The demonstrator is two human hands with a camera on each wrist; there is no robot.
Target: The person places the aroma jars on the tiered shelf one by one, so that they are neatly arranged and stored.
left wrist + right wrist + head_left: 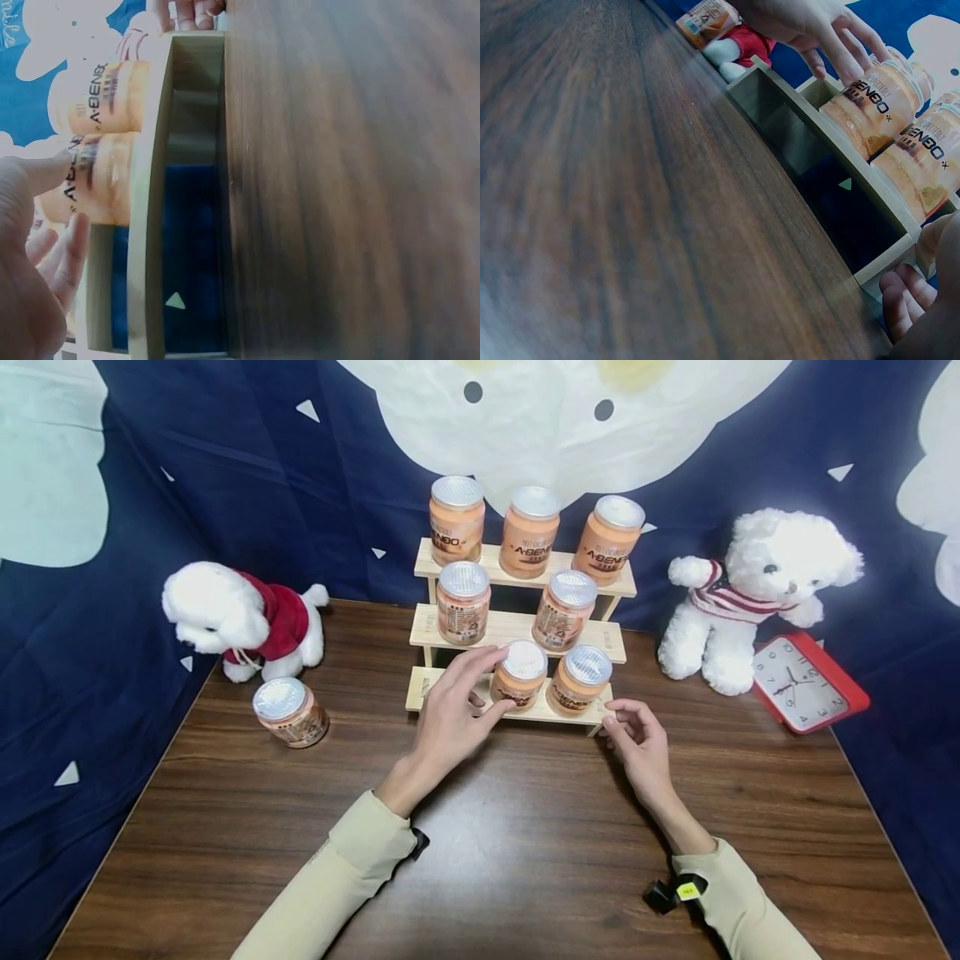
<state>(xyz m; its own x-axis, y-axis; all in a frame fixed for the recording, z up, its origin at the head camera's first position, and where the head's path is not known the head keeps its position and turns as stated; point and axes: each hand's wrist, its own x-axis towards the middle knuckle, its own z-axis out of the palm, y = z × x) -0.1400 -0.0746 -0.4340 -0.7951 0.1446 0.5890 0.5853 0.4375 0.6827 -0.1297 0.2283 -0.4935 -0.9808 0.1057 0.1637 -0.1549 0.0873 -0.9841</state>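
Small orange jars with silver lids stand on a three-step wooden rack. My left hand (452, 706) holds the left jar (519, 678) of the bottom step, thumb at its front and fingers along its left side. In the left wrist view, a finger overlaps the label of that jar (109, 180). Just right of it stands a second jar (579, 681), its lid facing up. My right hand (641, 747) pinches the right end of the bottom step (551, 713). In the right wrist view, its thumb is at the top and curled fingers (904, 296) sit against the end of the rack.
Three jars line the top step (491, 560); two stand on the middle step (510, 627). A loose jar (291, 712) sits on the table's left, near a plush dog (288, 622) in red. At right are a white plush bear (723, 602) and a red clock (810, 681).
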